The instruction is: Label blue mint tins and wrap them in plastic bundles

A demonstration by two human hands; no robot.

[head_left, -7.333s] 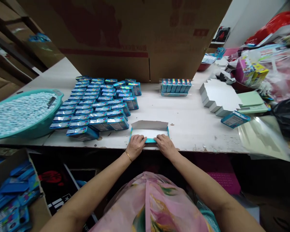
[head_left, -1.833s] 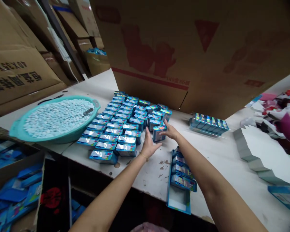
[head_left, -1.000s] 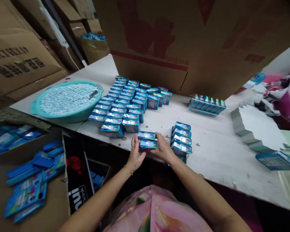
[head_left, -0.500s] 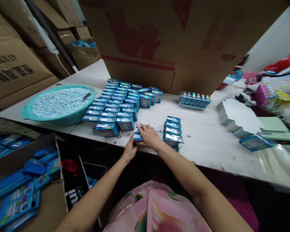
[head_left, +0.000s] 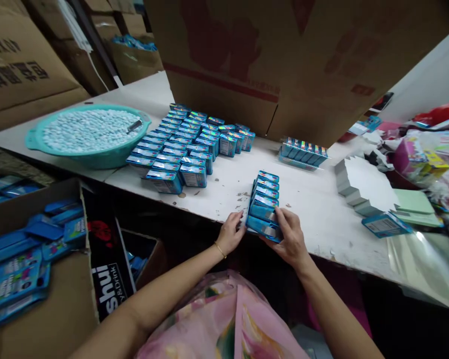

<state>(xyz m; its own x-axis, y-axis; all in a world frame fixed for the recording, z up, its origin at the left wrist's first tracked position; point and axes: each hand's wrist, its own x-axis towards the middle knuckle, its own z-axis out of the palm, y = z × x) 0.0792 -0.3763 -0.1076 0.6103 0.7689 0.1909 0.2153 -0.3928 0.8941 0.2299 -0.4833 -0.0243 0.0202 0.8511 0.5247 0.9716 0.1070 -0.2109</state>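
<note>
A short row of small blue boxes (head_left: 266, 187) stands on the table in front of me. My right hand (head_left: 290, 237) is closed around the nearest small blue box (head_left: 262, 227) at the near end of this row, thumb on top and fingers at its side. That box tilts away from the others. My left hand (head_left: 232, 232) is at the table edge just left of the row, fingers slightly bent and apart, with nothing seen in it. Whether its fingertips touch the box I cannot tell. Further left stands a large block of similar blue boxes (head_left: 179, 144).
A turquoise basin (head_left: 93, 159) of pale blue pieces, with a scoop, stands left. Behind rises a big carton (head_left: 224, 55). A clear tray of blue boxes (head_left: 303, 152) and stacked white card (head_left: 366, 184) are right. An open carton (head_left: 60, 299) of blue packs is lower left.
Both hands have moved right, from the front of the large block to the short row. The small blue box they held there is now at the row's near end. My left hand has come away from it.
</note>
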